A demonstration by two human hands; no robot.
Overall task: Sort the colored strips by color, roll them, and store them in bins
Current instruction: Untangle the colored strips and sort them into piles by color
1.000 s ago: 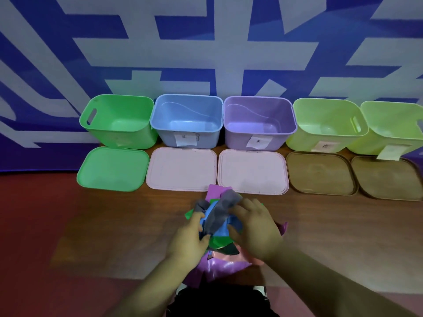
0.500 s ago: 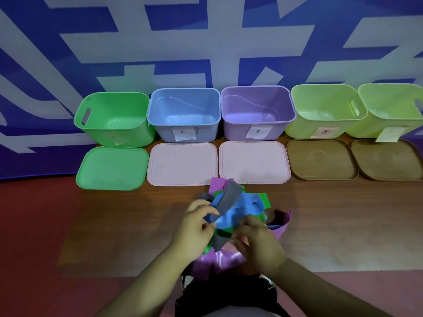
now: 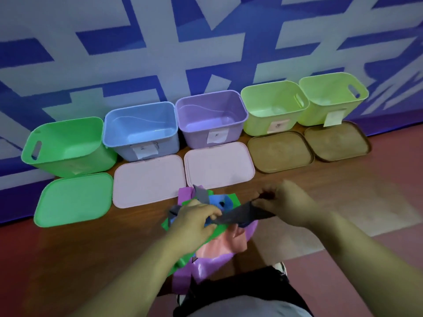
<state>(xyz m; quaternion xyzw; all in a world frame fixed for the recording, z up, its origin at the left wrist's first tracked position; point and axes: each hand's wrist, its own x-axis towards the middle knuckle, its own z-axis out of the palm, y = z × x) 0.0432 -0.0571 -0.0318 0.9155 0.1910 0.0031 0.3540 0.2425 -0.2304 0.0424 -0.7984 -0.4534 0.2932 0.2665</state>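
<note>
A heap of colored strips [image 3: 212, 234] in purple, green, blue, pink and grey lies at the near edge of the wooden table. My left hand [image 3: 194, 221] and my right hand [image 3: 286, 202] hold a grey strip [image 3: 240, 215] stretched between them above the heap. The left pinches its left end, the right pinches its right end. Five open bins stand along the wall: green [image 3: 64, 145], blue [image 3: 142, 129], purple [image 3: 212, 115] and two yellow-green [image 3: 272, 104] [image 3: 332, 94].
Lids lie flat in front of the bins: a green lid [image 3: 73, 200], two pink lids [image 3: 146, 179] [image 3: 219, 165] and two brown lids [image 3: 279, 152] [image 3: 336, 140]. A blue-and-white patterned wall stands behind. Red floor borders the table [image 3: 343, 202].
My right hand has moved out to the right, pulling the grey strip taut out of the heap. My left hand keeps its grip over the heap. The view has tilted.
</note>
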